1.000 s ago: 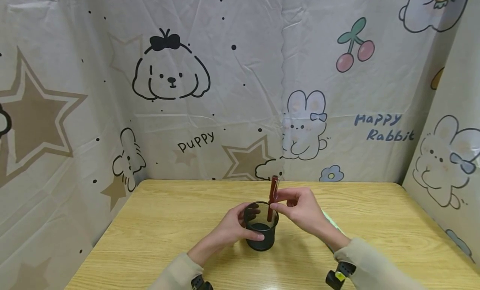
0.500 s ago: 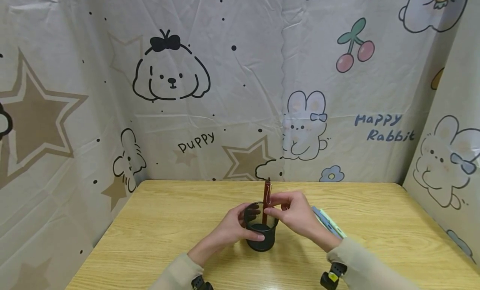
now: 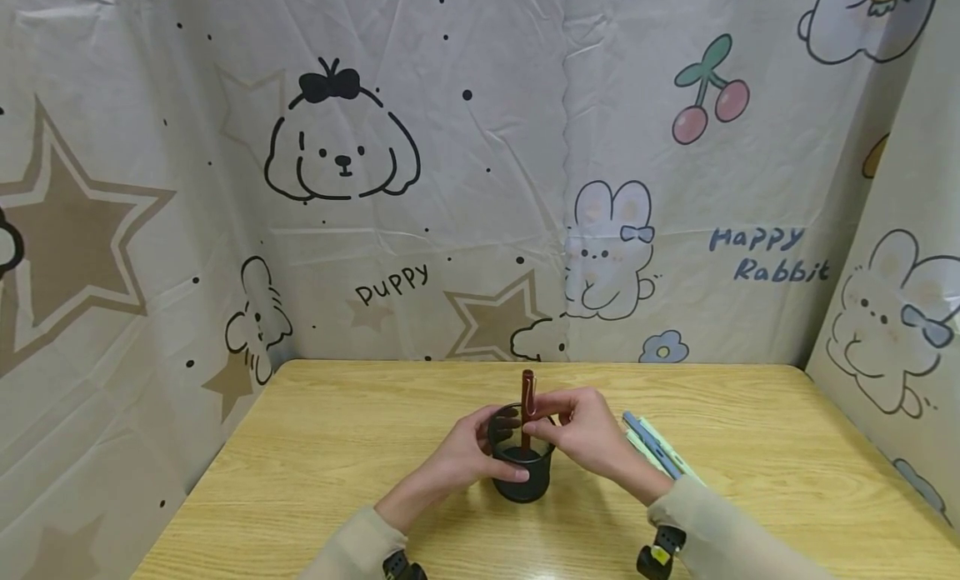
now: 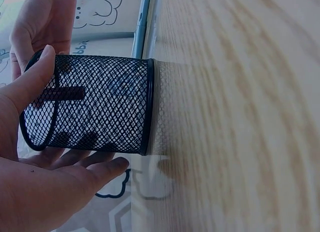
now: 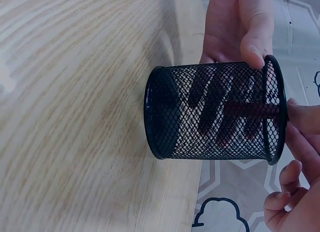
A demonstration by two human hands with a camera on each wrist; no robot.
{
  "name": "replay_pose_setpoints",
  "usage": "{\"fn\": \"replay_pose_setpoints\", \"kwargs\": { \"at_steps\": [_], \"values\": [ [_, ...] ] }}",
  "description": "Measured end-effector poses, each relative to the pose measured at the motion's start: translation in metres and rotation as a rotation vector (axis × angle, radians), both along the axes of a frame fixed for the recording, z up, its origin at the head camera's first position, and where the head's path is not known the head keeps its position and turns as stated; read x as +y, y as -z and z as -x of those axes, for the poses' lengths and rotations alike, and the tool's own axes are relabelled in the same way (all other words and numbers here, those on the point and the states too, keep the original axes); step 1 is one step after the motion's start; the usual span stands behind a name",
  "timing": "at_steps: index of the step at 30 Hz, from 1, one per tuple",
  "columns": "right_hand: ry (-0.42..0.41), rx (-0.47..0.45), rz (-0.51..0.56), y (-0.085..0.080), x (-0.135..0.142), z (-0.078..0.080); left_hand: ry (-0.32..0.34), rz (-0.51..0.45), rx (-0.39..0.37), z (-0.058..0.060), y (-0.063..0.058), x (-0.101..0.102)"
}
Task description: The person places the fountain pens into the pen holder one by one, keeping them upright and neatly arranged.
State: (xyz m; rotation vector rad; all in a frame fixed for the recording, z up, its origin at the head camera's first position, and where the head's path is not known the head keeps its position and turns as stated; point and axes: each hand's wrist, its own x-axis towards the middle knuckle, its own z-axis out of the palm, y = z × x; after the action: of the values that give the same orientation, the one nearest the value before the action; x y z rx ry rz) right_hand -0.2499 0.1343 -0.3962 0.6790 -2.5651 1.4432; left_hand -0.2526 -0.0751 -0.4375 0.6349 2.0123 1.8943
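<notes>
A black mesh pen holder [image 3: 534, 490] stands upright on the table. My left hand [image 3: 467, 457] grips its side, thumb in front and fingers around the back. Between the thumb and fingers of my right hand [image 3: 591, 434] is a dark red pen [image 3: 528, 385] with a metal clip, held upright. Its lower part is inside the holder, and through the mesh in the right wrist view the pen [image 5: 242, 110] ends well above the holder's base. In the left wrist view, the mesh wall [image 4: 112, 107] shows no other pen inside.
On the wooden table [image 3: 337, 447], right of the holder, lie a blue pen [image 3: 654, 447] and light green pens [image 3: 672, 451], partly behind the right forearm. A printed cloth [image 3: 450, 188] hangs behind and at both sides of the table.
My right hand has moved left and slightly down, carrying the red pen further into the holder. The pens on the table have come into view from behind the arm. My left hand stays put.
</notes>
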Motion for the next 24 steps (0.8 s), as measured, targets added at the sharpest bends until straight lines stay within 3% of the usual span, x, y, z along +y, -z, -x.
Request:
{"fn": "replay_pose_setpoints", "kwargs": {
  "at_steps": [12,24],
  "values": [
    [0.0,-0.002,-0.021,0.0033,-0.0028,0.0008,-0.005,0.045,0.012,0.0007,0.0023,-0.0012],
    [-0.024,0.006,-0.036,0.0045,-0.0037,0.0008,0.009,0.026,0.016,0.0002,0.0018,-0.0006]
  ]
}}
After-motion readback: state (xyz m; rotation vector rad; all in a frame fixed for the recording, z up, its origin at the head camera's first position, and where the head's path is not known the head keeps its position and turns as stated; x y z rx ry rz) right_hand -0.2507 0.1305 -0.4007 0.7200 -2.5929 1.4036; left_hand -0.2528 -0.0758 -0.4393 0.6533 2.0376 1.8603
